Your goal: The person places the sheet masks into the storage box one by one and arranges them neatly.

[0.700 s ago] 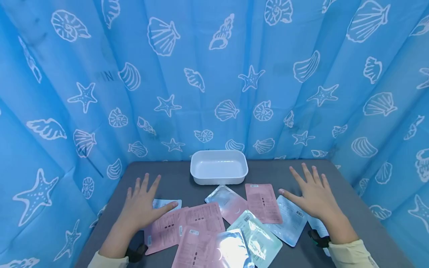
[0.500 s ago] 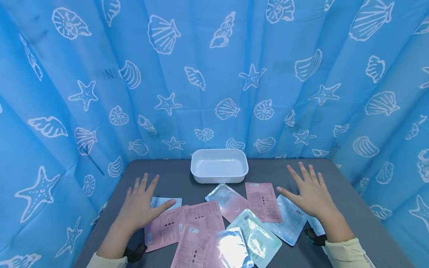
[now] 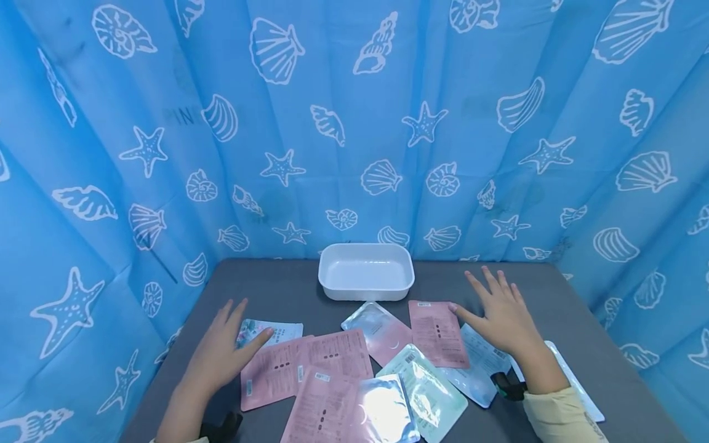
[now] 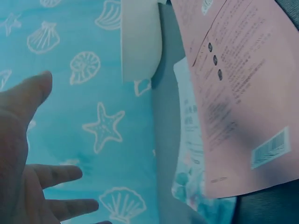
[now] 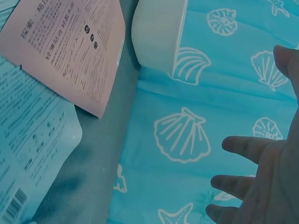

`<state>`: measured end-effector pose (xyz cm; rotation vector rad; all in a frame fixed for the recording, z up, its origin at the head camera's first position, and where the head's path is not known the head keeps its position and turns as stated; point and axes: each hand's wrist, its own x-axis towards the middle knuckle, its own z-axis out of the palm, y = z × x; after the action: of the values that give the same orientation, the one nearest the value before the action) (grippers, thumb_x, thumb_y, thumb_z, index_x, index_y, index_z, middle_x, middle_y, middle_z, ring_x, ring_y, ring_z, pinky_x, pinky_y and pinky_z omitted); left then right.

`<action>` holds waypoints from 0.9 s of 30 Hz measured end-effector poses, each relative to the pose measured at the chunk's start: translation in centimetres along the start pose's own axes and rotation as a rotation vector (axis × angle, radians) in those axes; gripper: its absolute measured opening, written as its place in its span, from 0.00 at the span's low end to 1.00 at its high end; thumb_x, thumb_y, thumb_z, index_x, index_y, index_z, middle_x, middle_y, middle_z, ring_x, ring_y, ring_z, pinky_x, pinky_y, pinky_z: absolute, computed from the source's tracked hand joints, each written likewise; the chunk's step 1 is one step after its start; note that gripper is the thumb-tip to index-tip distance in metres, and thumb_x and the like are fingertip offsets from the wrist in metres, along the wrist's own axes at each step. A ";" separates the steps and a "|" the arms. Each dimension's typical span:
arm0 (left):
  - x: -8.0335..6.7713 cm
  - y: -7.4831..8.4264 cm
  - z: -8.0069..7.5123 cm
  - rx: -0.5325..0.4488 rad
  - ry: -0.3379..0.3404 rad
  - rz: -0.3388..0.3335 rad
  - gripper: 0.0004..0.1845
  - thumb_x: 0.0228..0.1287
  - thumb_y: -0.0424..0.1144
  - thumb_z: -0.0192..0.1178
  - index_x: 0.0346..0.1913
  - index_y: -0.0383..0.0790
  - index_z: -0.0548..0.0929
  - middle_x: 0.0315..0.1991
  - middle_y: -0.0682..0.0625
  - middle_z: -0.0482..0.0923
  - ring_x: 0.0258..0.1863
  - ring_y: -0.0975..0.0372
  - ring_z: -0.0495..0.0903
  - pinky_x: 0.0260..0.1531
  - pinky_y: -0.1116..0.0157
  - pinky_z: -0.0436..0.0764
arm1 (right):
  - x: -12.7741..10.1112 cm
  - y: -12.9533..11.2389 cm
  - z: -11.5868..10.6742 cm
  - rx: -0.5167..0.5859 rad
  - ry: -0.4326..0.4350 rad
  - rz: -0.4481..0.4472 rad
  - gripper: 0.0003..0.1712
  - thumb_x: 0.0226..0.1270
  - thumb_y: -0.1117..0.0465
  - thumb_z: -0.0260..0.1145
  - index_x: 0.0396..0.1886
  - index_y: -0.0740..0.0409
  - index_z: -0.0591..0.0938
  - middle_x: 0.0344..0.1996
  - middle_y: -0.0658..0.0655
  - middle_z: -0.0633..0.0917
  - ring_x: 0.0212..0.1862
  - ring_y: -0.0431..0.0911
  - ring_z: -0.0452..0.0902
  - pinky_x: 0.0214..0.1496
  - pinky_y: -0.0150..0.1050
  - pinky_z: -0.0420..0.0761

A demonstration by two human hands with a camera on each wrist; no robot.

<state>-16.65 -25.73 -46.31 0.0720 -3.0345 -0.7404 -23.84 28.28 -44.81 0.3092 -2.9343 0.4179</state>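
A pink packet (image 3: 437, 332) lies flat on the grey table (image 3: 559, 307), just in front of the white tray (image 3: 366, 271). Its long side runs away from the person, toward the tray, leaning slightly left at the far end. The right hand (image 3: 501, 317) is nearest it, fingers spread and holding nothing, thumb tip at the packet's far right corner. The packet lies left of that palm. The left hand (image 3: 221, 347) is also spread and empty, thumb over a pale blue packet (image 3: 271, 332) at the left of the pile. More pink and silvery packets (image 3: 382, 406) overlap between the hands. A blue shell-print curtain (image 3: 354, 123) surrounds the table.
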 end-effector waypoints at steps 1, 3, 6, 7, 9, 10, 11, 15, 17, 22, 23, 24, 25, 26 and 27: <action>-0.1 -0.3 0.2 -0.010 -0.009 -0.024 0.61 0.66 0.81 0.51 0.86 0.36 0.53 0.83 0.26 0.50 0.79 0.27 0.55 0.70 0.25 0.60 | 0.1 -0.1 0.1 0.002 0.000 -0.001 0.56 0.71 0.25 0.60 0.85 0.57 0.62 0.83 0.75 0.55 0.82 0.78 0.43 0.78 0.79 0.45; -0.3 -0.9 0.4 -0.024 -0.027 -0.075 0.62 0.66 0.82 0.50 0.85 0.35 0.52 0.81 0.25 0.53 0.77 0.27 0.59 0.69 0.25 0.63 | 0.4 -0.3 0.4 0.006 -0.003 -0.003 0.56 0.72 0.25 0.60 0.84 0.59 0.62 0.83 0.75 0.56 0.82 0.78 0.43 0.79 0.79 0.45; -0.7 -1.9 0.8 -0.031 -0.055 -0.149 0.62 0.67 0.81 0.50 0.84 0.31 0.54 0.76 0.23 0.58 0.73 0.26 0.63 0.66 0.25 0.68 | 0.8 -0.9 0.7 0.015 -0.011 -0.005 0.57 0.72 0.25 0.60 0.84 0.61 0.63 0.83 0.74 0.57 0.83 0.77 0.44 0.79 0.78 0.45; -0.8 -2.2 1.0 -0.029 -0.064 -0.169 0.62 0.67 0.81 0.50 0.83 0.30 0.54 0.75 0.22 0.59 0.72 0.26 0.64 0.65 0.25 0.68 | 1.0 -1.0 0.8 0.018 -0.014 -0.005 0.57 0.72 0.25 0.59 0.84 0.61 0.63 0.83 0.74 0.57 0.83 0.77 0.44 0.79 0.78 0.45; -1.0 -2.9 1.3 -0.026 -0.079 -0.193 0.62 0.68 0.80 0.51 0.82 0.28 0.56 0.73 0.20 0.60 0.71 0.26 0.66 0.64 0.26 0.70 | 1.3 -1.3 0.9 0.028 -0.021 -0.010 0.57 0.72 0.25 0.59 0.83 0.62 0.64 0.83 0.74 0.57 0.83 0.76 0.44 0.80 0.77 0.45; -1.1 -3.1 1.5 -0.027 -0.085 -0.204 0.62 0.67 0.79 0.53 0.82 0.28 0.56 0.73 0.20 0.61 0.70 0.26 0.67 0.63 0.26 0.71 | 1.5 -1.5 1.0 0.034 -0.023 -0.012 0.56 0.72 0.25 0.59 0.83 0.62 0.64 0.83 0.74 0.57 0.83 0.76 0.44 0.80 0.77 0.45; -1.2 -3.4 1.6 -0.032 -0.090 -0.212 0.62 0.67 0.79 0.54 0.82 0.27 0.57 0.72 0.20 0.61 0.70 0.26 0.68 0.63 0.26 0.71 | 1.6 -1.6 1.1 0.040 -0.025 -0.015 0.56 0.73 0.25 0.59 0.83 0.62 0.64 0.83 0.74 0.57 0.83 0.76 0.44 0.80 0.77 0.45; -1.7 -4.0 2.2 -0.049 -0.104 -0.243 0.61 0.67 0.78 0.56 0.80 0.26 0.61 0.71 0.20 0.63 0.68 0.27 0.69 0.63 0.27 0.72 | 2.2 -2.0 1.6 0.064 -0.029 -0.028 0.54 0.73 0.26 0.58 0.82 0.61 0.66 0.83 0.73 0.57 0.83 0.76 0.45 0.80 0.77 0.45; -2.0 -4.2 2.4 -0.061 -0.111 -0.264 0.60 0.67 0.78 0.56 0.78 0.26 0.63 0.70 0.21 0.64 0.66 0.29 0.71 0.63 0.27 0.72 | 2.5 -2.2 1.9 0.077 -0.028 -0.034 0.53 0.74 0.26 0.59 0.81 0.61 0.67 0.83 0.73 0.58 0.83 0.76 0.46 0.80 0.77 0.46; -2.7 -4.4 2.9 -0.072 -0.115 -0.296 0.58 0.65 0.76 0.59 0.76 0.25 0.67 0.65 0.23 0.70 0.58 0.35 0.76 0.60 0.29 0.76 | 3.2 -2.8 2.7 0.101 -0.015 -0.057 0.51 0.74 0.28 0.59 0.80 0.61 0.70 0.82 0.72 0.61 0.83 0.75 0.48 0.80 0.76 0.49; -2.7 -4.4 3.0 -0.071 -0.113 -0.294 0.58 0.65 0.76 0.60 0.75 0.25 0.67 0.64 0.24 0.71 0.57 0.37 0.77 0.59 0.29 0.76 | 3.4 -3.0 2.9 0.104 -0.012 -0.062 0.50 0.74 0.28 0.59 0.79 0.61 0.71 0.82 0.72 0.61 0.83 0.75 0.49 0.80 0.76 0.50; -2.8 -4.4 3.2 -0.073 -0.109 -0.290 0.57 0.66 0.75 0.60 0.75 0.25 0.68 0.63 0.25 0.72 0.56 0.38 0.77 0.59 0.29 0.76 | 3.5 -3.1 3.0 0.108 -0.011 -0.067 0.49 0.75 0.28 0.60 0.79 0.61 0.71 0.82 0.72 0.62 0.83 0.75 0.49 0.80 0.75 0.50; -2.9 -4.4 3.3 -0.075 -0.108 -0.285 0.57 0.65 0.75 0.61 0.75 0.25 0.68 0.63 0.25 0.72 0.55 0.39 0.77 0.59 0.29 0.76 | 3.7 -3.2 3.2 0.115 -0.010 -0.072 0.49 0.75 0.29 0.60 0.79 0.61 0.72 0.81 0.72 0.62 0.82 0.74 0.50 0.80 0.75 0.51; -2.9 -4.3 3.4 -0.076 -0.104 -0.281 0.56 0.65 0.75 0.61 0.75 0.25 0.68 0.63 0.25 0.73 0.54 0.40 0.77 0.59 0.30 0.77 | 3.9 -3.3 3.4 0.121 -0.009 -0.078 0.49 0.75 0.29 0.61 0.79 0.61 0.72 0.81 0.72 0.62 0.82 0.74 0.50 0.80 0.75 0.51; -3.0 -4.3 3.5 -0.079 -0.105 -0.282 0.56 0.65 0.74 0.62 0.75 0.26 0.68 0.62 0.25 0.73 0.54 0.41 0.77 0.59 0.30 0.77 | 4.1 -3.4 3.5 0.125 -0.009 -0.083 0.48 0.75 0.30 0.61 0.79 0.61 0.72 0.81 0.72 0.62 0.82 0.74 0.50 0.80 0.75 0.52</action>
<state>-13.60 -27.75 -51.44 0.4837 -3.1263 -0.9062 -27.51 23.36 -46.53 0.4481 -2.8976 0.5900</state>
